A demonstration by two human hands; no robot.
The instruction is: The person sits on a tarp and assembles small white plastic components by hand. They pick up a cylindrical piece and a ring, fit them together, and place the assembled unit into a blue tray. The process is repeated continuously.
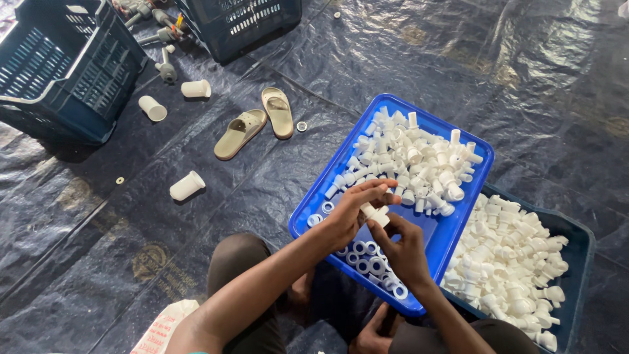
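Two hands meet over the near end of the bright blue tray [478, 172], and between them sits one small white plastic fitting [375, 214]. The left hand [349, 213] curls its fingers across the top of the piece, pinching it from above, while the right hand [405, 249] comes up from below and closes thumb and forefinger on its lower end, a two-handed grip that looks suited to pressing or twisting parts together. It is held right above the tray, so anything dropped would land back inside. Loose white rings [375, 264] lie scattered at the tray's near end, within easy reach of the right hand, and the heap of white fittings [419, 160] fills the far end. Just to the right, a dark blue bin [582, 246] brims with more white pieces. Away on the dark tarpaulin [458, 52] lie a pair of beige sandals [259, 121], three white cups [187, 185] and two dark blue crates [59, 65].
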